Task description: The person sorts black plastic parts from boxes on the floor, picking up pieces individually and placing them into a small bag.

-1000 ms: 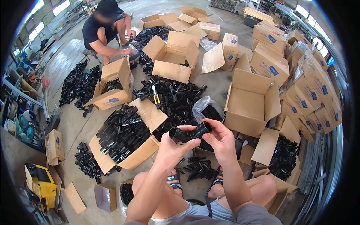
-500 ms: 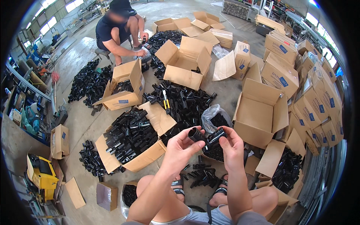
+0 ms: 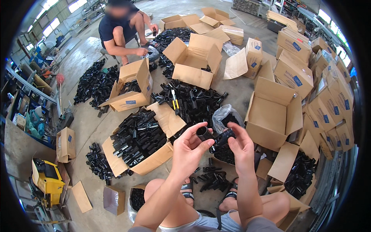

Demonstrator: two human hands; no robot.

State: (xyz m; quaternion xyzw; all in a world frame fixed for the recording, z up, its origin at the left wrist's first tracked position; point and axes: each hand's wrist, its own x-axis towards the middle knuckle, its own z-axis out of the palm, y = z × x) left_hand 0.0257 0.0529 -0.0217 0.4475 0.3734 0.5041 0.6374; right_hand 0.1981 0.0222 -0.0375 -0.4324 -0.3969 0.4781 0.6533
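Above my feet, both hands hold a black tubular pipe connector in front of me. My left hand (image 3: 189, 151) pinches its left end between thumb and fingers, and the round open mouth of the black pipe connector (image 3: 204, 133) faces up toward me. My right hand (image 3: 242, 150) is closed around the right end, thumb on the near side; its fingers are slightly blurred. Whether this is one piece or two joined ones, I cannot tell. Beneath the hands stands a container of small black parts (image 3: 225, 154), with a clear plastic bag (image 3: 224, 116) beside it.
An open carton (image 3: 152, 161) full of black connectors stands left; a loose pile (image 3: 197, 102) with a yellow-handled tool (image 3: 175, 103) lies beyond. Right are an open carton (image 3: 270, 112) and stacked boxes (image 3: 324, 104). A co-worker (image 3: 118, 33) crouches at far left by more piles.
The connector has turned in my hands, so its left mouth faces me more. My right fingers have shifted on it. The whole view has moved slightly. The co-worker's hands have moved a little.
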